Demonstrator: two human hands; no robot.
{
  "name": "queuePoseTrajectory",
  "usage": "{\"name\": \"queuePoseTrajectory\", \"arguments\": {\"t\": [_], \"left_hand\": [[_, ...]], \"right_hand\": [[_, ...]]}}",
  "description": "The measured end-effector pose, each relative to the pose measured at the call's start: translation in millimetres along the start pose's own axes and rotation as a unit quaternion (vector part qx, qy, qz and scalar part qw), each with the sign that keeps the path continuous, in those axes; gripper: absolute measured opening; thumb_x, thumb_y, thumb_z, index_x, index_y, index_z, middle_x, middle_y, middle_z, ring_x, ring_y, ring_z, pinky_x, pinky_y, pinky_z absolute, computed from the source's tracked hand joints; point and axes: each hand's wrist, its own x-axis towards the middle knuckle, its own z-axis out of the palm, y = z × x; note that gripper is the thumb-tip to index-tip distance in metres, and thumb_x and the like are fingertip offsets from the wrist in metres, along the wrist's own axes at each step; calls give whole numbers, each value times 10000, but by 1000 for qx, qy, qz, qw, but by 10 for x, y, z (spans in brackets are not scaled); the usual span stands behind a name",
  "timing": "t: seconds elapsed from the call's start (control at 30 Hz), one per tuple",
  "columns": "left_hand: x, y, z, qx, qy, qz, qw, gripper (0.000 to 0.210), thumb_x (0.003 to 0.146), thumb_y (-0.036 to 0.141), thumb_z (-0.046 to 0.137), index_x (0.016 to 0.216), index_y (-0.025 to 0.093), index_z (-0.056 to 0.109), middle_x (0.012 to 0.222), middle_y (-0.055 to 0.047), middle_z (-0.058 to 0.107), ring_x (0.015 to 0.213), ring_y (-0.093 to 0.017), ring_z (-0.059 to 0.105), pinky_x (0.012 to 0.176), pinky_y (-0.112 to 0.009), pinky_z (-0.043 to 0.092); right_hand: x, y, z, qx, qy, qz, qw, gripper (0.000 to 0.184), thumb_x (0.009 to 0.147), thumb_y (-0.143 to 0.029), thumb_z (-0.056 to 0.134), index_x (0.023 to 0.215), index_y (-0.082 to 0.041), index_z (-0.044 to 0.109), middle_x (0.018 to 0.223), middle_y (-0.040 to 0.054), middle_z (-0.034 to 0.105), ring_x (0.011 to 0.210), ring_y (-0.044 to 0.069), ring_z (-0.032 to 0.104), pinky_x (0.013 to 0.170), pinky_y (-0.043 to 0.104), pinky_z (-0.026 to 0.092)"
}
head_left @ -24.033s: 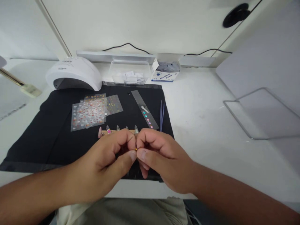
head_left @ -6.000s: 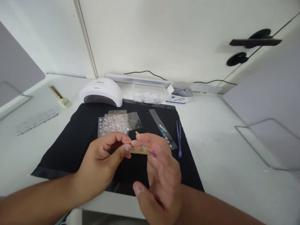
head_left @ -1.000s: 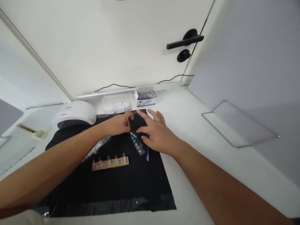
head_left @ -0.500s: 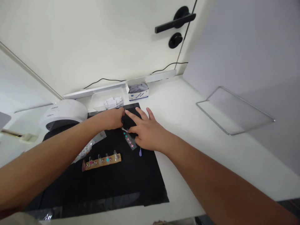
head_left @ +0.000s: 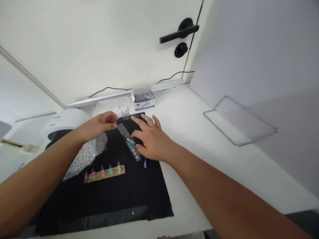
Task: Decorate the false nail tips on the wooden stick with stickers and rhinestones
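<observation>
A clear strip with a row of turquoise and pink flower decorations lies slantwise on the black mat. My left hand is by the strip's far end, fingers curled and thumb apart from them, with nothing visible between. Over the strip's right side, my right hand has its fingers spread, with its thumb side close to the strip. A small whitish piece rests across the strip. A purple tip pokes out below my right hand; the rest is hidden.
Clear nail tips stand on a tan holder at the front. Patterned sticker sheets lie left, partly under my left arm. Behind are a white rounded device, a clear tray and an alcohol pad box. A metal frame stands right.
My left hand has drawn left, away from my right hand, and its fingers have loosened. More of the strip and the sticker sheets shows. My right hand stays by the strip.
</observation>
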Motion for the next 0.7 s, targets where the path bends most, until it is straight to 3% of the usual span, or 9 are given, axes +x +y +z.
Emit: {"name": "queuePoseTrajectory", "arguments": {"t": [0.13,0.2,0.3,0.43,0.7], "left_hand": [[-699,78,70,-131,40,22,990,312,769,342,643,1040,194,686,895,-65,630,694,-158,562,623,-284,467],[-1022,78,197,-266,8,28,964,316,769,345,707,1057,220,745,934,-84,650,713,-157,564,618,-266,458],[-1317,53,405,-346,-12,40,937,293,811,350,730,1091,273,763,967,-76,652,755,-155,552,671,-264,460],[-1406,16,555,-331,-1,76,940,218,869,344,700,1079,312,752,1004,-52,606,803,-156,508,713,-268,438],[-1434,-20,593,-332,-30,118,935,234,928,323,634,1148,320,713,991,-46,561,809,-157,488,693,-272,428]], "right_hand": [[-29,-87,-41,76,164,-25,983,151,822,-262,632,959,-203,658,1469,128,515,1394,330,371,1142,559,314],[-60,-175,-51,121,233,-64,963,134,826,-272,644,944,-209,633,1411,138,553,1343,305,430,1110,527,372],[-115,-328,-40,166,283,-125,936,151,835,-267,659,969,-206,627,1387,148,556,1306,292,471,1086,521,410],[-161,-496,10,184,276,-161,930,98,836,-247,650,930,-222,643,1371,134,565,1286,294,499,1045,530,454],[-176,-612,72,165,293,-161,928,116,808,-131,631,854,-235,607,1305,118,613,1242,277,544,980,505,513]]}}
